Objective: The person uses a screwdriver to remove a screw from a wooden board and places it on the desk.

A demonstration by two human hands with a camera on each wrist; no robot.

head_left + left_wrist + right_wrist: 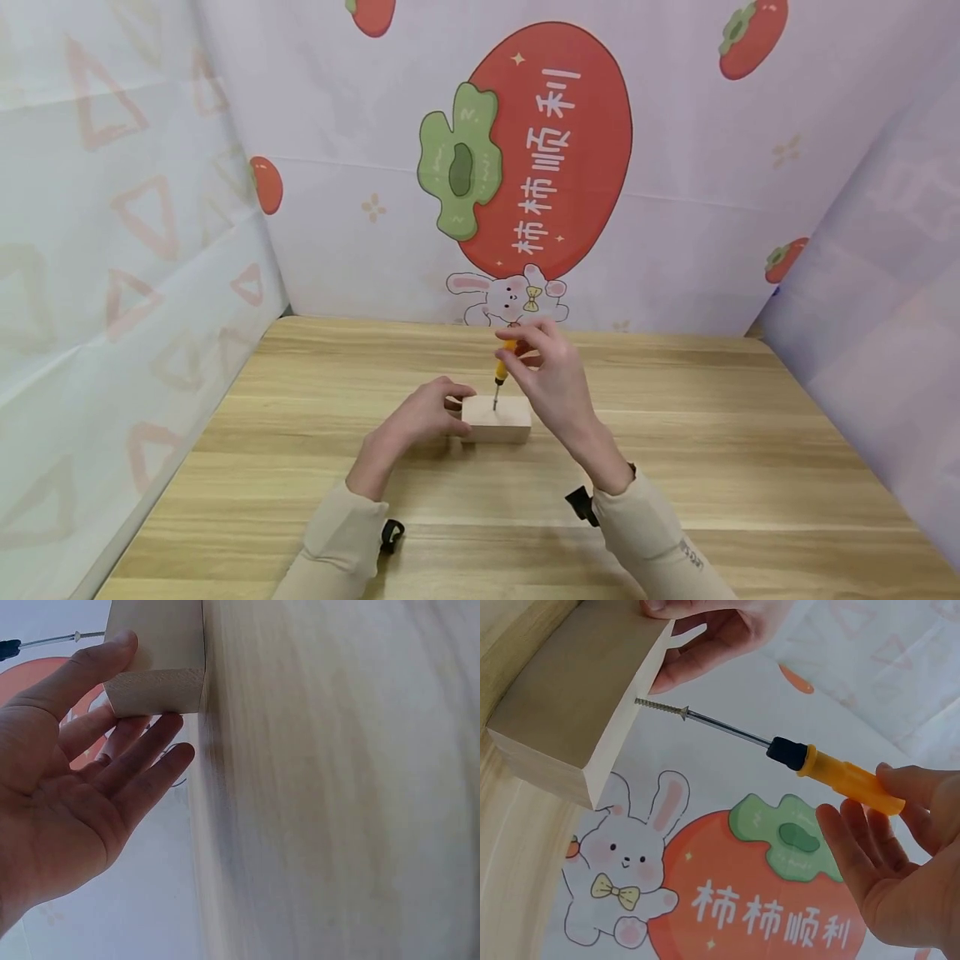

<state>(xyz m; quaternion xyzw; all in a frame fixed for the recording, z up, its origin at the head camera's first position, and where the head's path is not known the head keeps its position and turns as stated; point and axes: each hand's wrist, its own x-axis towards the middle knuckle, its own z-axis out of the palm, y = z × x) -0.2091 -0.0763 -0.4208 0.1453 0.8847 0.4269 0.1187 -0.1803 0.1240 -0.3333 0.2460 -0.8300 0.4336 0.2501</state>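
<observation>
A pale wooden block (496, 432) lies on the table near its middle. My left hand (420, 417) holds the block's left end, thumb on the near side and fingers on the far side. A screw (661, 708) stands in the block's top face, with much of its thread showing. The tip of a yellow-and-black screwdriver (847, 780) meets the screw's head, its shaft in line with the screw. With thumb and fingertips, my right hand (558, 387) pinches the end of the yellow handle from above. In the left wrist view, the lower fingers (154, 784) extend past the block.
The wood-grain table (300, 467) reaches back to a printed cloth (337, 242) with a big persimmon and a rabbit. Cloth walls (150, 275) flank both sides. Dark straps (582, 505) show at the cuffs.
</observation>
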